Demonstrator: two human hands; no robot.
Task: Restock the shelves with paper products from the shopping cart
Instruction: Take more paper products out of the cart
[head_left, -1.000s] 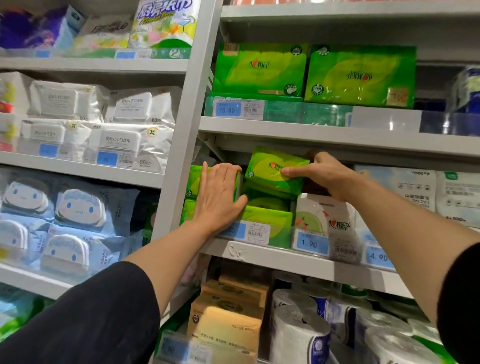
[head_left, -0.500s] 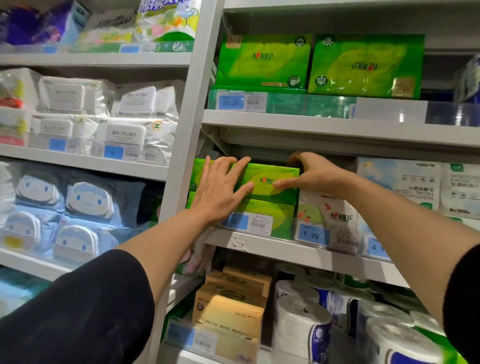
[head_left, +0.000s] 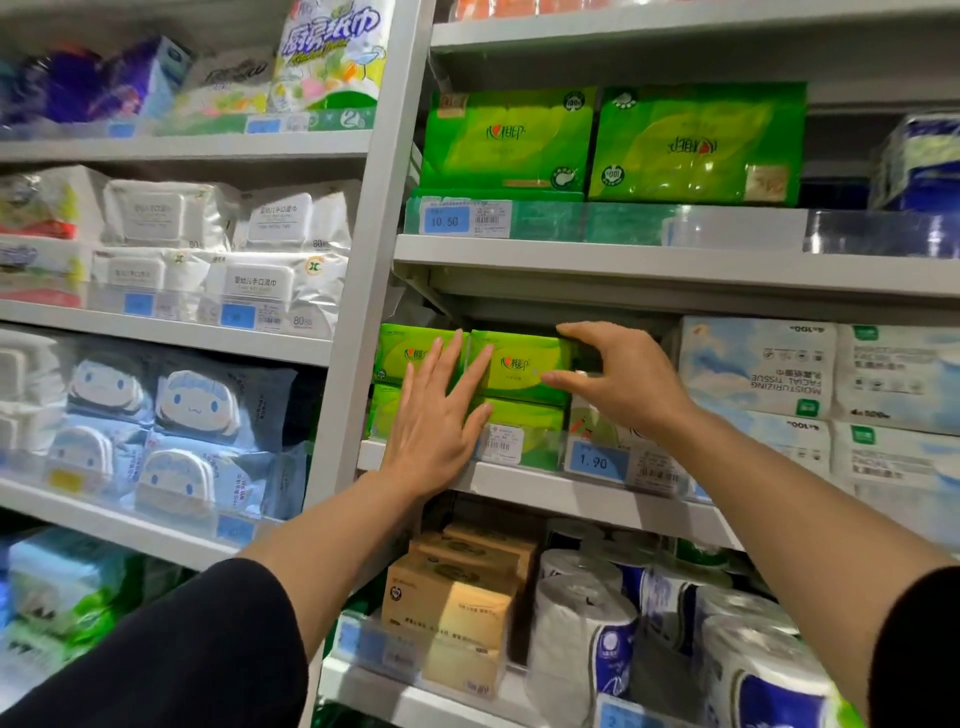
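Four green tissue packs show on the middle shelf (head_left: 571, 491), stacked two by two. The left hand (head_left: 434, 421) lies flat, fingers straight, across their fronts; the right hand (head_left: 621, 376) pinches the upper right pack (head_left: 519, 366) at its 3 o'clock end. White tissue packs (head_left: 756, 366) crowd the right. A second ago that pack sat tilted; now it sits level.

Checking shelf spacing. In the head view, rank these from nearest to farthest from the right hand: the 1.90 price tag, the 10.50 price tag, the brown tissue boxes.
1. Blue 1.90 price tag: just below the right hand.
2. Blue 10.50 price tag: one shelf up, to the left.
3. Brown cardboard tissue boxes: shelf below, lower left.
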